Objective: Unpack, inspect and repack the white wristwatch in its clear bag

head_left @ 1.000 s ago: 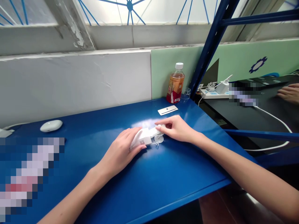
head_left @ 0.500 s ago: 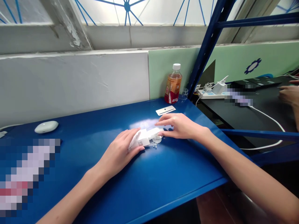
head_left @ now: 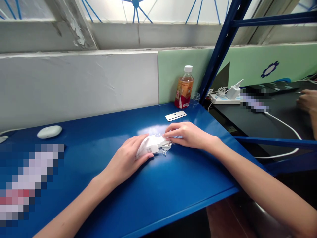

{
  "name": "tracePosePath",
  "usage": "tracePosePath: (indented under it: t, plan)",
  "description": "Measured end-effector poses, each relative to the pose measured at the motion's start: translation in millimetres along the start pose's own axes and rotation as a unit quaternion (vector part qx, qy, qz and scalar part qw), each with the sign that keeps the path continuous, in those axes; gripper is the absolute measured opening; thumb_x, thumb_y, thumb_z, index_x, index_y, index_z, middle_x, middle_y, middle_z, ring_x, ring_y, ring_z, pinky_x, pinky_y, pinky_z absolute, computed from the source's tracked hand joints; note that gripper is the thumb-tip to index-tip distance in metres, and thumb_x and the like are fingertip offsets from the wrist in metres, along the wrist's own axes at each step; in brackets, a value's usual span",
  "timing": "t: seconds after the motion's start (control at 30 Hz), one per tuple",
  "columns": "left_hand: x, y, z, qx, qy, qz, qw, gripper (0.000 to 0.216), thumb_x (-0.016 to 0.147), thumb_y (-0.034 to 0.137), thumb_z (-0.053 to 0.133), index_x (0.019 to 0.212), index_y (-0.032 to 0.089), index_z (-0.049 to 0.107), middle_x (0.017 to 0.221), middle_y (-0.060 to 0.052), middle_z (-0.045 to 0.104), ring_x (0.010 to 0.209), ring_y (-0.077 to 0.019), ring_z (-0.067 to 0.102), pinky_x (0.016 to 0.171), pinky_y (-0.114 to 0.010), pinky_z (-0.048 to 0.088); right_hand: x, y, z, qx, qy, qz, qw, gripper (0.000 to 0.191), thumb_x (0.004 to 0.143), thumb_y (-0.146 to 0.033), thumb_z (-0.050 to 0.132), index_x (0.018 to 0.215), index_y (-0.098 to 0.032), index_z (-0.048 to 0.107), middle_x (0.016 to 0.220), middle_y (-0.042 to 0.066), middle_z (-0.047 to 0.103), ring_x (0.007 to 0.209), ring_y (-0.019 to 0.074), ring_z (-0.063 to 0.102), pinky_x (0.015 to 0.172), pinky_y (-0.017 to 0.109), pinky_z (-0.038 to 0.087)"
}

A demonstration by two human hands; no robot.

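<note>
A small white box (head_left: 151, 145) with a printed square code lies low over the blue tabletop, and my left hand (head_left: 130, 148) is wrapped round its left end. Clear, shiny plastic shows about the box. From its right end sticks out a narrow white piece (head_left: 162, 141), which the fingers of my right hand (head_left: 182, 134) pinch at the far end. Just below those fingertips is a rounded white and clear bit (head_left: 166, 147), too small to make out. A flat white card (head_left: 175, 116) with a dark slot and dot lies behind my right hand.
A drink bottle (head_left: 184, 87) stands at the back by a clear ring-shaped thing (head_left: 195, 98) and a blue metal post (head_left: 218, 49). A white rounded case (head_left: 49, 132) and a blurred-out object (head_left: 32, 178) lie left. Another person's hand (head_left: 307, 100) is over the black table, near a power strip (head_left: 225, 99).
My right hand's fingers have closed from a looser, spread pose onto the white piece. My left hand stays on the box. The view has shifted slightly.
</note>
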State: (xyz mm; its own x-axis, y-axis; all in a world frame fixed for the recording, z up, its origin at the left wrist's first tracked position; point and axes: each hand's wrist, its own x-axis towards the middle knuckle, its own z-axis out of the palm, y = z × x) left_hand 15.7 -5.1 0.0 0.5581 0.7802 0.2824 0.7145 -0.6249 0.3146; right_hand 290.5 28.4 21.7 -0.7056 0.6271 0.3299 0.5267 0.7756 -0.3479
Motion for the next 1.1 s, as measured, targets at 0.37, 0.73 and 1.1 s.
tracePosePath:
  t: [0.37, 0.73, 1.1]
  plan:
    - [-0.6, 1.5, -0.1, -0.001, -0.01, -0.003, 1.0, 0.056, 0.096, 0.053, 0.052, 0.141, 0.019, 0.044, 0.136, -0.013, 0.059, 0.127, -0.0304, 0.055, 0.102, -0.046, 0.048, -0.1, -2.4, 0.8, -0.006, -0.036, -0.01, 0.999, 0.033, 0.089, -0.03, 0.067, 0.119, -0.018, 0.07, 0.123, 0.01, 0.069, 0.105, 0.0249, 0.067, 0.087, 0.036, 0.053]
    - [-1.4, 1.1, 0.6, -0.012, -0.005, -0.004, 1.0, 0.055, 0.095, 0.051, 0.055, 0.141, 0.022, 0.045, 0.135, -0.012, 0.06, 0.124, -0.031, 0.057, 0.1, -0.047, 0.049, 2.2, -0.8, 21.1, 0.031, 0.05, -0.044, 0.997, 0.013, 0.09, -0.028, 0.067, 0.091, -0.019, 0.077, 0.1, 0.009, 0.076, 0.088, 0.0205, 0.07, 0.077, 0.033, 0.054]
    - [-0.7, 2.2, 0.2, -0.002, -0.005, 0.004, 1.0, 0.055, 0.096, 0.053, 0.052, 0.139, 0.018, 0.046, 0.136, -0.014, 0.06, 0.124, -0.0308, 0.057, 0.1, -0.045, 0.05, 0.0, -0.2, -4.8, -0.024, -0.027, 0.049, 0.998, 0.016, 0.086, -0.032, 0.071, 0.096, -0.02, 0.078, 0.084, 0.004, 0.074, 0.066, 0.0164, 0.065, 0.06, 0.028, 0.042]
